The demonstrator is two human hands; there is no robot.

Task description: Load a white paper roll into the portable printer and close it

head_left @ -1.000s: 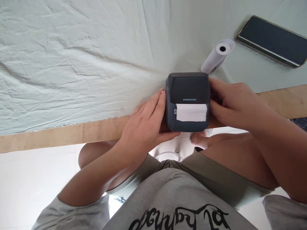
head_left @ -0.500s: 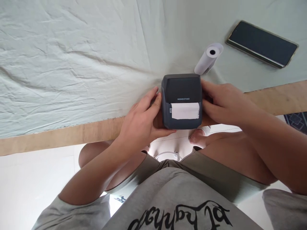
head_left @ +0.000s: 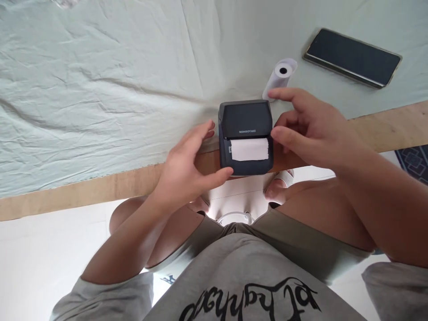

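Left hand and right hand, fingers open, flank the printer at the table edge, perhaps touching it.

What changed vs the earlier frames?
Left hand opened: fingers off the printer's left side, thumb at its near-left corner. Right hand loosened: index finger extended to the roll, thumb by the printer's right edge; contact unclear at both. Printer, paper strip, roll and phone unchanged relative to each other; only the view shifted.
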